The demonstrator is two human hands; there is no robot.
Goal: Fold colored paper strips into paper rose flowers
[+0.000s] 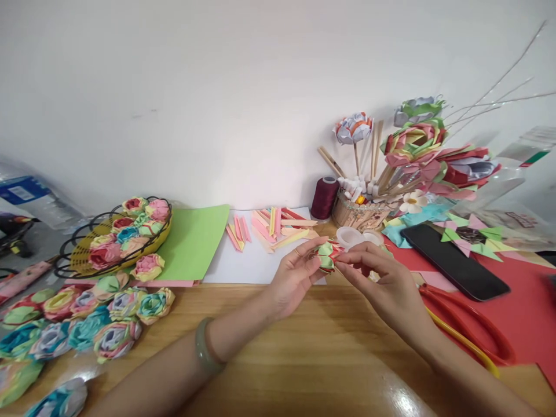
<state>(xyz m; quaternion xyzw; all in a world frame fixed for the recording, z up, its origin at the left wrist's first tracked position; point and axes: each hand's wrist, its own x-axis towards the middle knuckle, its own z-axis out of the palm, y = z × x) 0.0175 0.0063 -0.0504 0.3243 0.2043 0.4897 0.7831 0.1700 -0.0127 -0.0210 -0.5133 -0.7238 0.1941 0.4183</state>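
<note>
Between my two hands, above the wooden table, is a small folded paper flower [325, 255] with green, red and pink petals. My left hand [296, 272] wraps its fingers and thumb around the flower from the left. On the other side, my right hand [373, 267] pinches the flower's right edge between thumb and fingertips. Just behind them lie folded pink and yellow paper strips [273, 226] on a white sheet [230, 267].
At left, a yellow basket [80, 255] and the table hold several paper flowers [117, 339]. Back right stand a maroon thread spool [324, 198] and a wooden pot [358, 214] of stemmed flowers. A black phone [456, 260] and red-handled scissors [473, 324] lie on the right.
</note>
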